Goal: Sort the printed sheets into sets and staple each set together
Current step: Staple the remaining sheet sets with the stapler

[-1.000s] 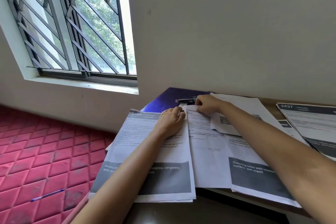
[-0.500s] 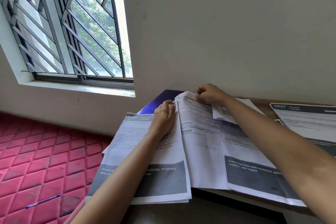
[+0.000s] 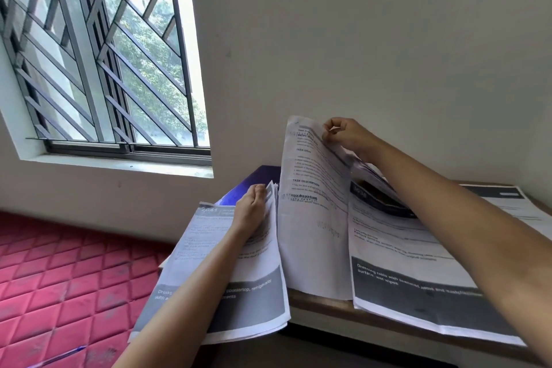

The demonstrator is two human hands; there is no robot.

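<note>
A plain wall (image 3: 358,39) fills the view from 12 to 3 o'clock, a barred window (image 3: 104,54) sits at 10 o'clock, and a red quilted surface (image 3: 59,278) lies at 8 o'clock. A brown table (image 3: 316,305) runs from 6 to 4 o'clock and carries the printed sheets: white pages with small black text, a dark header strip at the far end and a grey band with white lettering at the near end. I count four groups. The left set (image 3: 254,293), headed 2641, lies at 6 o'clock, overhanging the table's near edge, its long axis leaning toward 1 o'clock. The right set (image 3: 403,263) lies flat at 4 o'clock, long axis toward 12. A far sheet (image 3: 507,203) lies at 3 o'clock near the wall. Between the two sets one lifted sheet (image 3: 313,233) stands nearly upright, its top toward 12 and its lower edge on the table. One purple folder (image 3: 257,179) shows behind the left set. The right hand (image 3: 349,134) pinches the lifted sheet's top edge between thumb and curled fingers. The left hand (image 3: 252,206) lies on the left set, its fingers seemingly bent round the far corner. One blue pen (image 3: 59,355) lies at 7 o'clock.
</note>
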